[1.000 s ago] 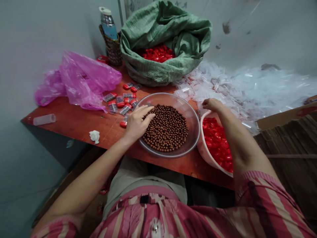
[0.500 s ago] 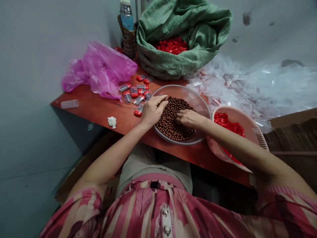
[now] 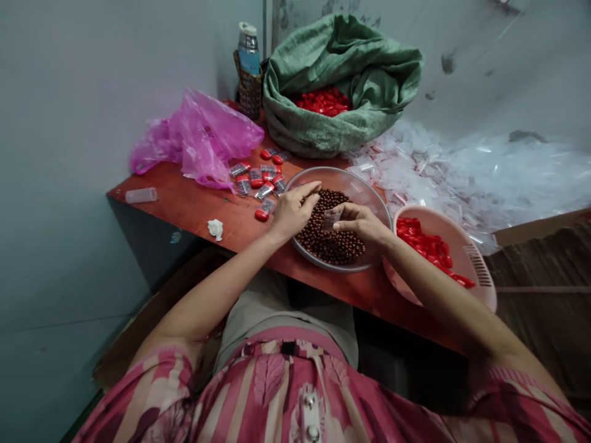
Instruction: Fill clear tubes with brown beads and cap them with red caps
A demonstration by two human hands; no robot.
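My right hand (image 3: 361,221) pinches a small clear plastic container (image 3: 330,219) above brown round beads (image 3: 333,247). The beads lie heaped in a clear round bowl (image 3: 375,198) on the red table. My left hand (image 3: 293,212) rests over the bowl's left rim, thumb and fingers apart and reaching above the beads; nothing shows in it. Just left of that hand lie several small filled containers with red caps (image 3: 261,215). To the right of the bowl, under my right forearm, a pink plastic basket (image 3: 462,271) holds red caps (image 3: 422,243).
A green cloth sack (image 3: 314,132) with red caps stands behind the bowl. Clear empty containers (image 3: 462,166) are heaped at the right. A pink plastic bag (image 3: 203,138), a bottle (image 3: 249,58), a lone clear tube (image 3: 141,195) and crumpled white tissue (image 3: 215,229) are on the left.
My right hand has come up out of the beads, and the clear container in its fingers now shows. My left hand stays at the bowl's rim. The camera view has shifted slightly.
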